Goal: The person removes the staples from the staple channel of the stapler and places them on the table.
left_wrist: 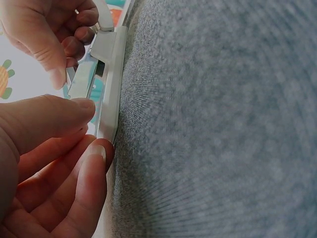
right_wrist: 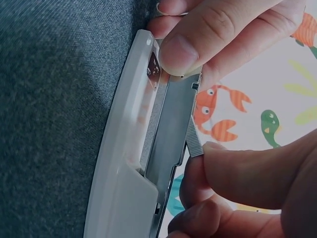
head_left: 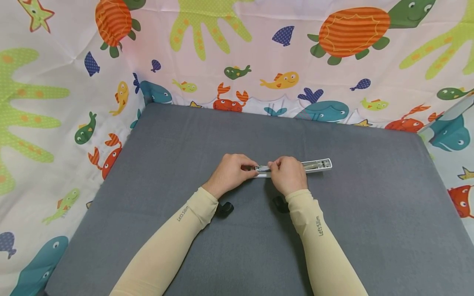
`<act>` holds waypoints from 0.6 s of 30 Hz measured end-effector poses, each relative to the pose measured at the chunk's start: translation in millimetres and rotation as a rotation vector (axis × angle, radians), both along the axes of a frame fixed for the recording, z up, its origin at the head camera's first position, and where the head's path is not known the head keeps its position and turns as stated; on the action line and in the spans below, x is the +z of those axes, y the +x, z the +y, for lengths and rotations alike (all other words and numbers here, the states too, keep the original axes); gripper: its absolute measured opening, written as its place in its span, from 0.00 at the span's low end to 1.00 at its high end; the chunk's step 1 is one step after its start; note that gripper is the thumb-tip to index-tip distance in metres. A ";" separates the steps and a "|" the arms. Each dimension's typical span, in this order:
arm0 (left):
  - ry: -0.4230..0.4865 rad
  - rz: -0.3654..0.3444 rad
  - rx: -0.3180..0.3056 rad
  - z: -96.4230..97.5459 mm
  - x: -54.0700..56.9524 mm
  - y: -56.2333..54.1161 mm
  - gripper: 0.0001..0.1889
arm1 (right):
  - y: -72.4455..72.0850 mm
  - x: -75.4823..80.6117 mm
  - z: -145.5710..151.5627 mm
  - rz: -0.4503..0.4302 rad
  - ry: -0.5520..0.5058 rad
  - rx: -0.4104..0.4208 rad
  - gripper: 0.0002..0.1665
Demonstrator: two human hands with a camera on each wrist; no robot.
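A white stapler (head_left: 320, 165) lies swung wide open on the grey table, its long cover reaching out to the right. My left hand (head_left: 232, 170) holds its left end; in the right wrist view the thumb of that left hand (right_wrist: 218, 34) presses on the tip of the metal magazine (right_wrist: 171, 119). Between thumb and finger, my right hand (head_left: 290, 174) pinches a short strip of staples (right_wrist: 195, 140). This strip is tilted, one end right at the magazine's edge. In the left wrist view the white base (left_wrist: 113, 94) stands close along the cloth.
Grey cloth covers the table (head_left: 370, 213). A white curtain (head_left: 207, 74) printed with sea animals rises behind it and along the sides. Dark wrist-worn pieces (head_left: 224, 209) show beneath both wrists, beside the cream sleeves (head_left: 163, 242).
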State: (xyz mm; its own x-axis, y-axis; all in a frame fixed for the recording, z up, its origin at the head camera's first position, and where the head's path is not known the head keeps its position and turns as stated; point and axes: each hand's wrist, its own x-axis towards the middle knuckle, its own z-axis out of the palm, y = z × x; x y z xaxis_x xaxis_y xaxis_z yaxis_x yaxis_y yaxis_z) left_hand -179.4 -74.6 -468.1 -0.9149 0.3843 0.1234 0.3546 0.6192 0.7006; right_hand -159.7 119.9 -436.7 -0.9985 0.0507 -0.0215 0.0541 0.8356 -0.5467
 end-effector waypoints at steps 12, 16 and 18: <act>0.001 0.017 -0.005 -0.4 -1.9 -0.7 0.10 | -0.3 4.2 5.2 -0.030 0.006 -0.014 0.20; 0.004 0.016 -0.009 -0.3 -2.6 -0.8 0.10 | 0.3 5.9 6.4 -0.057 0.000 -0.020 0.20; 0.004 0.012 -0.010 -0.3 -2.8 -0.7 0.10 | 0.8 6.6 6.9 -0.071 -0.008 -0.020 0.21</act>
State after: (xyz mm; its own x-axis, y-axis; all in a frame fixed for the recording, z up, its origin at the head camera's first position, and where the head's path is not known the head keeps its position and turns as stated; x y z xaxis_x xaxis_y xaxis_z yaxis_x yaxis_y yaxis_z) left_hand -180.1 -74.9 -470.9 -0.9096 0.3926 0.1362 0.3692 0.6131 0.6985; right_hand -158.9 126.8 -430.0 -0.9932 0.0703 -0.0930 0.1100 0.8293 -0.5479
